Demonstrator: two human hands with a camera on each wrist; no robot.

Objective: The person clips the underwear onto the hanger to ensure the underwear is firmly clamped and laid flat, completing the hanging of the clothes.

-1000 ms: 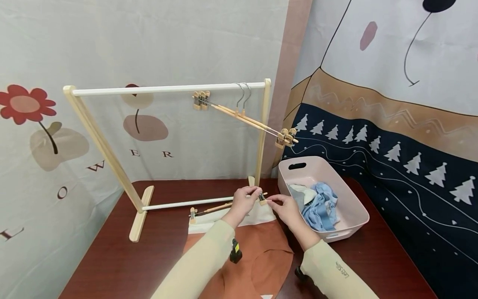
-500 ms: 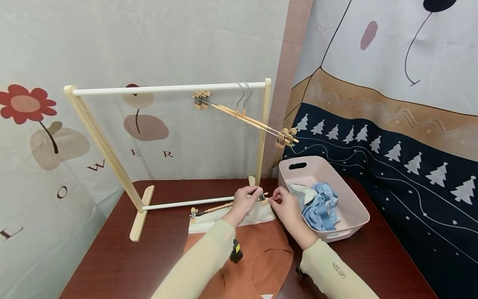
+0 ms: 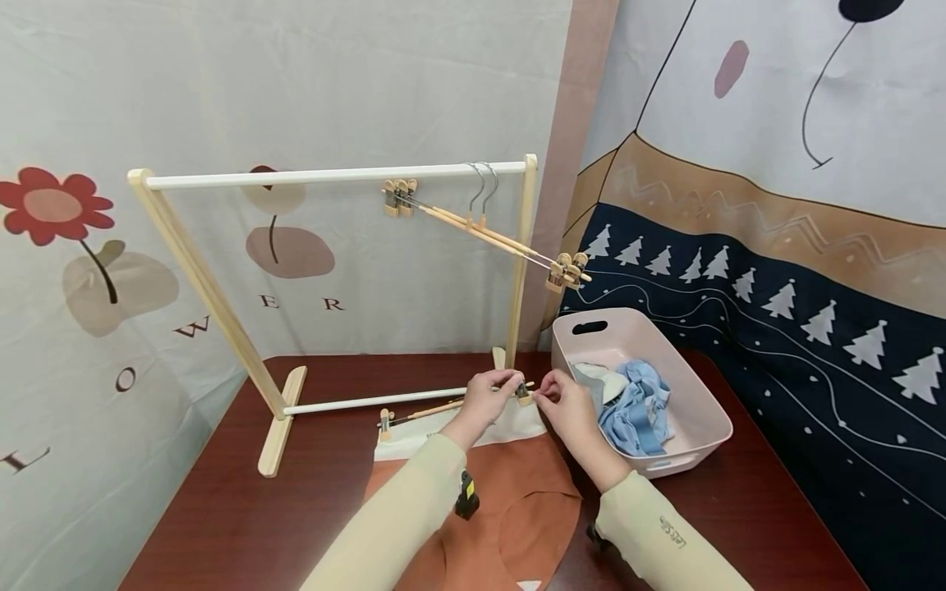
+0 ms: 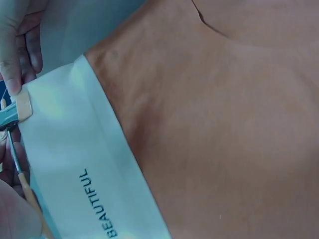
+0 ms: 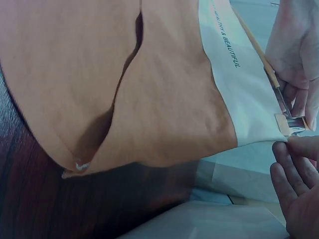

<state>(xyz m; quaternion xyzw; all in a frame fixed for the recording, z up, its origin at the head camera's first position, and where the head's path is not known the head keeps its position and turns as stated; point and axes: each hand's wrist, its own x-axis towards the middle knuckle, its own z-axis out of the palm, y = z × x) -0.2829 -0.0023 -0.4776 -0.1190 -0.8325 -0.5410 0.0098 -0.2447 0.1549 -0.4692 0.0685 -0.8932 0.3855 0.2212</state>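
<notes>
- Head: left hand (image 3: 480,404) gripping a clip (image 3: 524,396), right hand (image 3: 569,410) pinching the waistband (image 3: 517,423) at its corner; brown garment (image 3: 521,480) lying on the table (image 3: 207,513) before the rack (image 3: 325,176).
- Left wrist: I'm seeing the clip biting white cloth near lettering (image 4: 97,204).
- Right wrist: thumb (image 5: 303,145) and finger meeting just beside the clip.

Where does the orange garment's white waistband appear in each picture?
Head: white waistband, below centre, partly hidden.
Left wrist: white waistband, left side, slanting to the bottom edge.
Right wrist: white waistband, right of centre.
Shared landmark: the clip near its corner.
</notes>
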